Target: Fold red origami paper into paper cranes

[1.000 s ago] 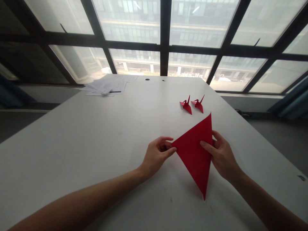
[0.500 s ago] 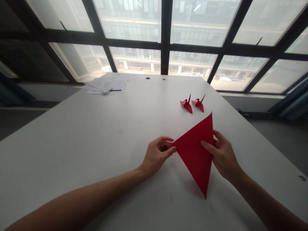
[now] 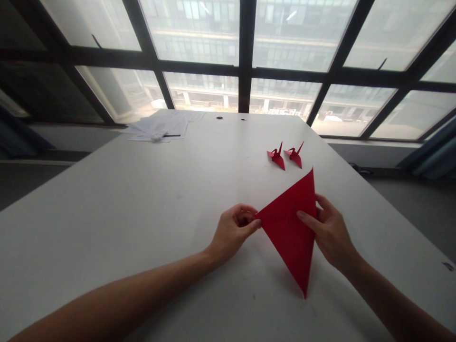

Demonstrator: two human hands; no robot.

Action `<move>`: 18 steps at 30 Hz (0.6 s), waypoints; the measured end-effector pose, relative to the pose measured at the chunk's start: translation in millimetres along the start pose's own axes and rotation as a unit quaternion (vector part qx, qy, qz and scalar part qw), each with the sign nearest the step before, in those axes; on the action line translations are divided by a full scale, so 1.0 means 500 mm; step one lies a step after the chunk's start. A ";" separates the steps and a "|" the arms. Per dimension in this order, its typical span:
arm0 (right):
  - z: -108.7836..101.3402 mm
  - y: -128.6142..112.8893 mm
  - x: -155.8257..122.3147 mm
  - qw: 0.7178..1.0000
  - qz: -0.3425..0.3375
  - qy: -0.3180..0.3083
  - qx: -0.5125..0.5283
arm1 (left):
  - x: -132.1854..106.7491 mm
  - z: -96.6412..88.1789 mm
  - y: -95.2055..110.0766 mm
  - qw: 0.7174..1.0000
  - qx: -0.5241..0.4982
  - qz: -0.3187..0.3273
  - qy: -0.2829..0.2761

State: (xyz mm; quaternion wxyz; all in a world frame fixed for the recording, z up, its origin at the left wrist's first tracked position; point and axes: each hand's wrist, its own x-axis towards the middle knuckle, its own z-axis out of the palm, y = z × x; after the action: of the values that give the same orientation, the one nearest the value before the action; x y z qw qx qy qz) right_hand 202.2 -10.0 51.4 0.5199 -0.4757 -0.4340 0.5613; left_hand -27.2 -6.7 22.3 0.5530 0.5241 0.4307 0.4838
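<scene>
A red paper sheet folded into a triangle [image 3: 290,228] lies on the white table [image 3: 142,204], one tip pointing toward me. My left hand [image 3: 233,230] pinches the triangle's left corner between thumb and fingers. My right hand [image 3: 329,230] grips the triangle's right edge, forefinger laid across the top of the paper and thumb behind the edge. Two small red folded paper cranes [image 3: 285,155] stand side by side on the table just beyond the triangle's far tip.
A loose pile of white papers [image 3: 160,127] with a dark pen lies at the table's far left corner. Two small dark round spots [image 3: 230,118] sit near the far edge. Large dark-framed windows rise behind the table. The table's right edge runs close by my right forearm.
Nearly nothing differs: both hands keep the same hold on the red triangle, which has shifted very slightly with the small camera movement.
</scene>
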 end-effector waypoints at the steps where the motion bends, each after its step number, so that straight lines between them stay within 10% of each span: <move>1: 0.000 -0.001 0.000 1.000 0.000 0.000 0.001 | 0.000 0.000 0.000 1.000 -0.001 0.000 -0.001; 18: 0.002 0.003 0.001 1.000 -0.011 0.008 -0.001 | 0.000 -0.001 -0.006 1.000 0.002 0.000 -0.001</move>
State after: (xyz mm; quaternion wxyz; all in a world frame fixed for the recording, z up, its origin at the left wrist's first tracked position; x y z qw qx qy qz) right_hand 201.2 -9.5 49.9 0.5291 -0.4758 -0.4360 0.5510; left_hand -27.5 -6.7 19.3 0.5521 0.5258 0.4314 0.4823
